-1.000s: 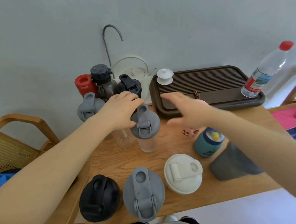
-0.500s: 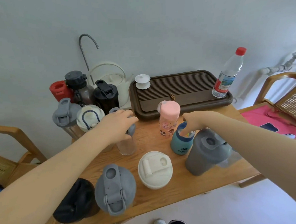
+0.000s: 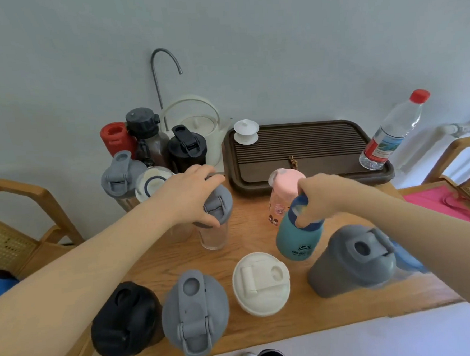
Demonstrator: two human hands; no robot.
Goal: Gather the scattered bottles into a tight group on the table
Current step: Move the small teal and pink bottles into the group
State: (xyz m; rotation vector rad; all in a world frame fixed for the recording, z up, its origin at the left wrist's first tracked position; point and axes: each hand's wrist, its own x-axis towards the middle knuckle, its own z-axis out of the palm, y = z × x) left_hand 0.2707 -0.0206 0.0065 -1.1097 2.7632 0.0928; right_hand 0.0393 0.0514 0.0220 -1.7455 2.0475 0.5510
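Observation:
My left hand [image 3: 191, 197] grips the grey lid of a clear shaker bottle [image 3: 214, 234] near the table's middle. My right hand [image 3: 316, 197] holds the top of a teal bottle [image 3: 296, 238], which is tilted. A pink bottle [image 3: 280, 199] stands just behind it. A cluster at the back left holds a red bottle [image 3: 116, 139], a dark bottle [image 3: 146, 133], a black shaker [image 3: 186, 150], a grey-lidded bottle [image 3: 119, 176] and a white-lidded one [image 3: 151, 183]. Along the near edge stand a black shaker [image 3: 124, 319], a grey-lidded shaker [image 3: 195, 309], a white cup [image 3: 261, 282] and a dark grey shaker [image 3: 351, 261].
A brown tea tray [image 3: 309, 151] lies at the back with a white lidded cup [image 3: 246, 131] and a clear water bottle [image 3: 391, 135] on it. A white kettle [image 3: 197, 122] and a curved tap [image 3: 158, 72] stand by the wall. Wooden chairs [image 3: 18, 207] flank the table.
My right hand has closed on the teal bottle's top and tilted it. My left hand stays on the clear shaker's lid. The camera view shifted slightly.

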